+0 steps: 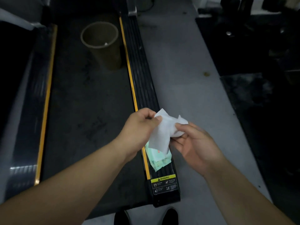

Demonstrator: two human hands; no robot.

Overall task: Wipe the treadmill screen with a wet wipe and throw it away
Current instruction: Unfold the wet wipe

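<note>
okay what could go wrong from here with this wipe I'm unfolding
The wet wipe, pinched by left hand and right hand, could tear or slip onto the dirty belt. The wipe packet lies loose on the side rail and may get knocked off. The bin is a long toss away.

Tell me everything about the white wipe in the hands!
The wet wipe is a thin, soft-looking white sheet, crumpled and partly unfolded. The left hand pinches its upper edge; the right hand grips its bunched end. It hangs in the air above the green wipe pack lying on the treadmill's side rail.
</note>
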